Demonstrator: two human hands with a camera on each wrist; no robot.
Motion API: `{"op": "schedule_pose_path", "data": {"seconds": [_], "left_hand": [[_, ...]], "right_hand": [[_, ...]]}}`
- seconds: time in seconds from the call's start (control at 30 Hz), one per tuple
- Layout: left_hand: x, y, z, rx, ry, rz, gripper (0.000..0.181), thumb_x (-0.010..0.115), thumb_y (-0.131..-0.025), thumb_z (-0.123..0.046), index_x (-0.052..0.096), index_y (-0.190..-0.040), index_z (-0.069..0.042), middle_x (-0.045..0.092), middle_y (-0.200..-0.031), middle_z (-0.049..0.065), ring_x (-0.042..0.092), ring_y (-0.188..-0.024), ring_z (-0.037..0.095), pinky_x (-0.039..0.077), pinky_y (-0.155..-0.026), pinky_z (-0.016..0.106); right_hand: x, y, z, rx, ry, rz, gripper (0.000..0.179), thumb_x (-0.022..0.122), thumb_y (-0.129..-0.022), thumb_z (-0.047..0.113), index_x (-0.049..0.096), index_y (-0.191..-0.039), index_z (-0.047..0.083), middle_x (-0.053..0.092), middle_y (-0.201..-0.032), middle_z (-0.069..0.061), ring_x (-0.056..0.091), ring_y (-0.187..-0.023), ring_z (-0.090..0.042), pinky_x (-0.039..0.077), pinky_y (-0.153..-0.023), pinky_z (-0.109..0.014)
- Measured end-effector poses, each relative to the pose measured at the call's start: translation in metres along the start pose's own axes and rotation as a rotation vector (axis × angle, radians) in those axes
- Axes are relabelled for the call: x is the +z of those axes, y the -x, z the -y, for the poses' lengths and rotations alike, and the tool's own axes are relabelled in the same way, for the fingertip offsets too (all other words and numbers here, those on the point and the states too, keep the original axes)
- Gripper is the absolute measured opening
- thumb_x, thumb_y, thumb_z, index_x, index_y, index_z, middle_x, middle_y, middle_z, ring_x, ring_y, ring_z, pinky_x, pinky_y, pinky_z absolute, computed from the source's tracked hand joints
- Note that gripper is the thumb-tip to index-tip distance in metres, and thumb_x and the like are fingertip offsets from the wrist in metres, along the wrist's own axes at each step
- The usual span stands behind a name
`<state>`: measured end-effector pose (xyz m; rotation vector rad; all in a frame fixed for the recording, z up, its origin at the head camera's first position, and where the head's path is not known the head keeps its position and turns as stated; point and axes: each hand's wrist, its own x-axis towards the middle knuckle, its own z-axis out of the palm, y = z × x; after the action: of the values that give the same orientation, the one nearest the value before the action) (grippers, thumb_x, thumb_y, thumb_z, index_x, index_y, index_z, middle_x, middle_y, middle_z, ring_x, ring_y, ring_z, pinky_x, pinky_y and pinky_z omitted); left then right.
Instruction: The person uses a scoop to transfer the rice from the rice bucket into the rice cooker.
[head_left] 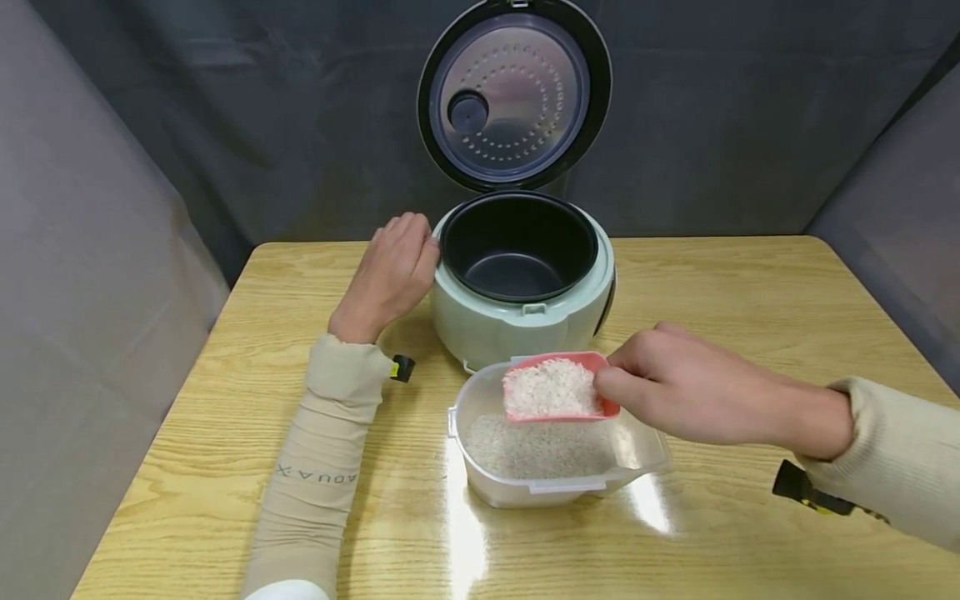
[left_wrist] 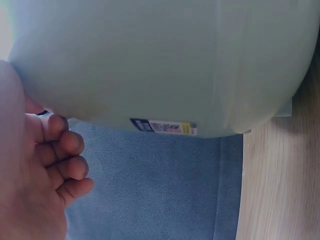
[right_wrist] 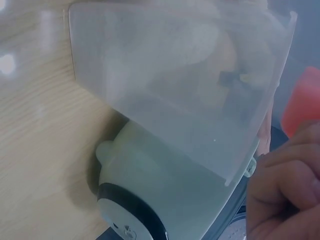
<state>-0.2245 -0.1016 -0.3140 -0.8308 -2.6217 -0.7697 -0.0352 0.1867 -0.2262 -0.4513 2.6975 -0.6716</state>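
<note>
My right hand [head_left: 675,383] grips a pink scoop [head_left: 611,408] heaped with white rice [head_left: 551,387]. It hangs over a translucent rice bin [head_left: 495,492] with more rice [head_left: 540,450] inside. In the right wrist view, curled fingers [right_wrist: 290,185] hold the scoop [right_wrist: 305,100] beside the bin's wall [right_wrist: 150,60]. Behind the bin stands a pale green rice cooker [head_left: 510,329], lid [head_left: 517,100] raised, its dark inner pot [head_left: 517,258] showing no rice. At the cooker's upper left edge, my left hand [head_left: 393,271] holds on with curled fingers; the left wrist view shows its fingertips [left_wrist: 72,145] beside the cooker body [left_wrist: 140,65].
The wooden table [head_left: 750,517] carries the cooker and, in front of it, the bin. Dark cloth [head_left: 712,125] hangs behind the table, close to the open lid. Grey panels [head_left: 97,275] flank both sides.
</note>
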Motion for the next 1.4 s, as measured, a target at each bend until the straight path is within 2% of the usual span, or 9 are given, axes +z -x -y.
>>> {"op": "schedule_pose_path", "data": {"seconds": [0.2, 0.37, 0.5, 0.6, 0.77, 0.87, 1.0, 1.27, 1.4], "left_hand": [[-0.001, -0.001, -0.001, 0.006, -0.025, 0.005, 0.028, 0.036, -0.106, -0.025, 0.055, -0.095, -0.008, 0.049, -0.087, 0.009, 0.046, -0.085, 0.029, 0.035, -0.078, 0.037], [-0.001, -0.001, -0.001, 0.003, -0.032, 0.007, 0.028, 0.036, -0.106, -0.025, 0.055, -0.095, -0.008, 0.049, -0.088, 0.009, 0.046, -0.086, 0.029, 0.035, -0.078, 0.037], [0.000, -0.001, 0.000, 0.002, -0.025, 0.003, 0.028, 0.036, -0.106, -0.025, 0.055, -0.094, -0.008, 0.049, -0.087, 0.009, 0.047, -0.085, 0.029, 0.035, -0.077, 0.037], [0.001, -0.001, 0.001, 0.004, -0.020, 0.000, 0.027, 0.036, -0.106, -0.024, 0.054, -0.094, -0.008, 0.049, -0.087, 0.009, 0.047, -0.086, 0.029, 0.035, -0.077, 0.037], [0.001, -0.001, 0.001, 0.011, -0.029, -0.010, 0.026, 0.037, -0.105, -0.024, 0.053, -0.093, -0.008, 0.049, -0.087, 0.009, 0.047, -0.086, 0.030, 0.035, -0.078, 0.038], [0.001, -0.002, 0.001, 0.013, -0.031, -0.011, 0.026, 0.037, -0.105, -0.024, 0.054, -0.093, -0.008, 0.050, -0.088, 0.009, 0.047, -0.087, 0.030, 0.036, -0.079, 0.039], [0.000, -0.002, 0.000, 0.016, -0.033, -0.007, 0.025, 0.037, -0.105, -0.023, 0.054, -0.094, -0.007, 0.050, -0.088, 0.009, 0.048, -0.087, 0.030, 0.038, -0.080, 0.040], [-0.001, -0.002, 0.001, 0.005, -0.035, 0.011, 0.025, 0.037, -0.106, -0.023, 0.054, -0.096, -0.007, 0.050, -0.089, 0.009, 0.047, -0.089, 0.029, 0.038, -0.082, 0.040], [-0.001, -0.002, 0.000, 0.003, -0.031, 0.017, 0.025, 0.037, -0.106, -0.023, 0.054, -0.097, -0.007, 0.050, -0.090, 0.009, 0.047, -0.090, 0.029, 0.039, -0.085, 0.041]], "right_hand": [[-0.005, -0.003, -0.003, 0.016, -0.003, -0.011, 0.039, 0.054, -0.095, 0.019, 0.047, -0.056, 0.022, 0.028, -0.053, 0.012, 0.020, -0.048, -0.005, 0.022, -0.048, -0.023], [-0.011, -0.009, -0.006, 0.043, -0.023, -0.002, 0.037, 0.053, -0.097, 0.020, 0.060, -0.061, 0.019, 0.031, -0.052, 0.010, 0.022, -0.046, -0.007, 0.023, -0.047, -0.023], [-0.016, -0.018, -0.010, 0.042, -0.012, -0.022, 0.033, 0.052, -0.098, 0.022, 0.072, -0.071, 0.020, 0.033, -0.053, 0.008, 0.023, -0.046, -0.008, 0.024, -0.046, -0.025], [-0.017, -0.024, -0.013, 0.036, -0.003, -0.033, 0.035, 0.051, -0.099, 0.023, 0.069, -0.068, 0.020, 0.032, -0.053, 0.008, 0.023, -0.046, -0.008, 0.025, -0.047, -0.025], [-0.022, -0.032, -0.017, 0.038, -0.009, -0.058, 0.043, 0.047, -0.099, 0.023, 0.051, -0.057, 0.018, 0.029, -0.053, 0.008, 0.021, -0.046, -0.008, 0.022, -0.046, -0.025], [-0.026, -0.037, -0.020, 0.064, -0.027, -0.058, 0.044, 0.045, -0.101, 0.025, 0.056, -0.060, 0.017, 0.030, -0.055, 0.006, 0.023, -0.047, -0.009, 0.023, -0.046, -0.026], [-0.031, -0.042, -0.022, 0.102, -0.049, -0.053, 0.044, 0.044, -0.104, 0.030, 0.070, -0.072, 0.015, 0.033, -0.056, 0.004, 0.027, -0.046, -0.012, 0.027, -0.046, -0.029], [-0.041, -0.059, -0.024, 0.165, -0.083, -0.052, 0.045, 0.040, -0.103, 0.032, 0.071, -0.077, 0.012, 0.032, -0.055, 0.005, 0.027, -0.047, -0.013, 0.023, -0.045, -0.028], [-0.047, -0.068, -0.027, 0.192, -0.096, -0.074, 0.046, 0.041, -0.103, 0.034, 0.067, -0.071, 0.012, 0.034, -0.055, 0.004, 0.028, -0.048, -0.014, 0.024, -0.046, -0.029]]}}
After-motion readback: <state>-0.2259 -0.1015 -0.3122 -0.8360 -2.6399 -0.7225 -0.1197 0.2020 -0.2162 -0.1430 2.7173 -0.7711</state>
